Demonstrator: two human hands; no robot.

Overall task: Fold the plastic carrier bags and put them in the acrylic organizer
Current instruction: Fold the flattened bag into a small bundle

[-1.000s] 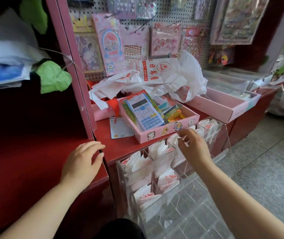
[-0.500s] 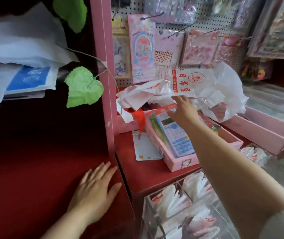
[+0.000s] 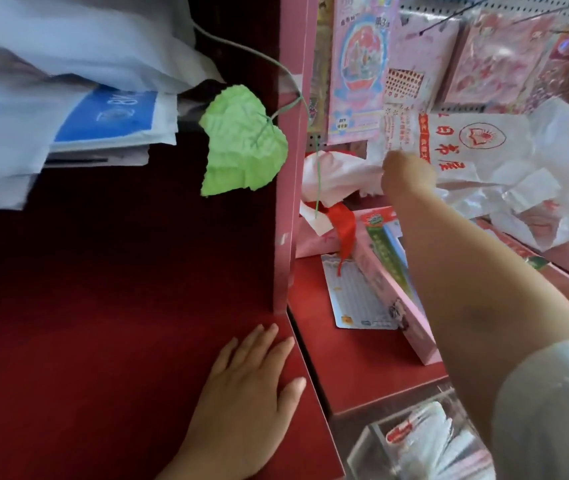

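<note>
Several folded bags [image 3: 421, 434] already sit in the acrylic organizer [image 3: 366, 445] at 5 o'clock, but a loose pile [image 3: 504, 157] waits at 1 o'clock; right hand [image 3: 407, 171] is on it, grip hidden so can't tell, left hand [image 3: 248, 393] rests flat at 6.

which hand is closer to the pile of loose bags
Right. The right hand is up against the pile of loose bags; the left hand lies flat on the red counter, well short of them.
</note>
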